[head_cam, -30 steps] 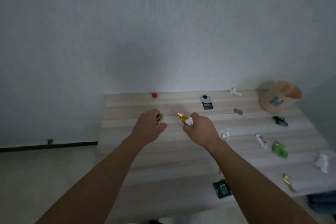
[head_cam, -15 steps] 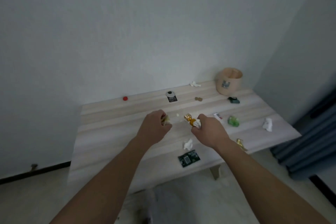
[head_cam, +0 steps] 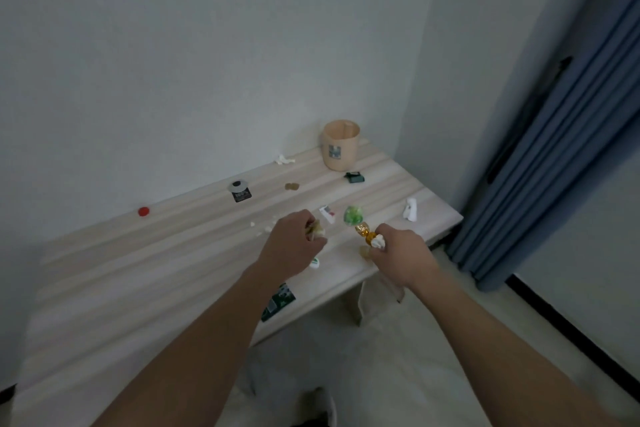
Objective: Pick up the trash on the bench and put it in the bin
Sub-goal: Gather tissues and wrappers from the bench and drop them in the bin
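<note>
My left hand [head_cam: 292,246] is closed on a small pale crumpled wrapper [head_cam: 317,229] above the light wooden bench [head_cam: 138,274]. My right hand [head_cam: 401,256] grips a gold wrapper [head_cam: 364,232] together with a white paper scrap [head_cam: 378,241], over the bench's front right edge. The tan bin [head_cam: 340,144] stands upright at the bench's far right corner, well beyond both hands. Loose trash lies around: a green crumpled wrapper [head_cam: 353,215], a white-and-red packet [head_cam: 327,213], a white tissue [head_cam: 410,209], a dark green packet [head_cam: 278,302] near the front edge.
Also on the bench are a red cap [head_cam: 143,211], a black-and-grey lid piece [head_cam: 239,190], a brown bit [head_cam: 291,186], a dark green item [head_cam: 355,177] by the bin, and a white scrap [head_cam: 284,159] at the wall. Blue curtains [head_cam: 554,149] hang right.
My view has swung right and pulled back, so the bench corner, bin and curtains show. Both hands, still holding their trash, have shifted rightward along the bench toward the bin end.
</note>
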`<state>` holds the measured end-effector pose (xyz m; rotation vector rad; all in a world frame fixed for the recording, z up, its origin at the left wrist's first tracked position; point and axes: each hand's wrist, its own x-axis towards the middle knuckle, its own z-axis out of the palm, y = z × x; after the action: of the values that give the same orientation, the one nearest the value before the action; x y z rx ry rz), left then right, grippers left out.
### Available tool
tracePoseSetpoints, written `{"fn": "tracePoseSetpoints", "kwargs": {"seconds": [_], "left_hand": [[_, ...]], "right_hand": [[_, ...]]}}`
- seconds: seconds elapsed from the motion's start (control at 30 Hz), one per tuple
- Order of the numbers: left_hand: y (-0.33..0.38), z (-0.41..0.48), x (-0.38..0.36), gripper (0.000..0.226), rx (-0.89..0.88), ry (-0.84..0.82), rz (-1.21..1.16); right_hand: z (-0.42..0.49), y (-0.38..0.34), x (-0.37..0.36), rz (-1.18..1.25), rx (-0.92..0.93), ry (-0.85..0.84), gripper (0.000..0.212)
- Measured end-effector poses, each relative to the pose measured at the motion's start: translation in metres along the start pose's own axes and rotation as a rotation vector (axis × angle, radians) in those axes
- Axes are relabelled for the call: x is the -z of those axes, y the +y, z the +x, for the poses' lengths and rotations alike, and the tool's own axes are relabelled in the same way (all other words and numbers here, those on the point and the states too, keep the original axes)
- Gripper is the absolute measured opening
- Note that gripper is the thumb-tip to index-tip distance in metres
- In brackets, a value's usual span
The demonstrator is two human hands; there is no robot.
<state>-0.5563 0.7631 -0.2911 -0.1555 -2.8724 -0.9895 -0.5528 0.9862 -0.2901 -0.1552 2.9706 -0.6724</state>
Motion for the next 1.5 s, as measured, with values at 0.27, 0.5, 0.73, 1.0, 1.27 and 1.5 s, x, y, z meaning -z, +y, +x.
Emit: {"fn": "tracePoseSetpoints", "kwargs": {"seconds": [0.27, 0.5, 0.73, 1.0, 1.27, 1.5], "left_hand": [[0.028, 0.099, -0.058, 0.021, -0.04, -0.011, -0.061], [0.061, 0.181, -0.097, 0.022, -0.068, -0.068, -0.099], [0.074, 0.239, -0.11, 0.024, 0.032, -0.022, -0.027], [0.097, 0.281, -0.117, 0.021, 0.203, 0.08, 0.037], [0.097, 0.3, -0.111, 0.022, 0.372, 0.195, 0.032], [0.048, 0.345, -0.1, 0.021, 0.381, 0.202, 0.005]], "right_hand": [[0.066, 0.059, 0.034, -0.03, -0.057, 0.013, 0.016], [0.132, 0.119, 0.07, -0.065, -0.128, 0.019, 0.017], [0.205, 0.155, 0.085, 0.003, -0.064, -0.016, 0.025], [0.296, 0.185, 0.102, 0.014, 0.154, -0.06, 0.023], [0.365, 0.18, 0.106, 0.014, 0.347, -0.17, 0.019], [0.419, 0.149, 0.089, -0.003, 0.358, -0.176, 0.021]]}}
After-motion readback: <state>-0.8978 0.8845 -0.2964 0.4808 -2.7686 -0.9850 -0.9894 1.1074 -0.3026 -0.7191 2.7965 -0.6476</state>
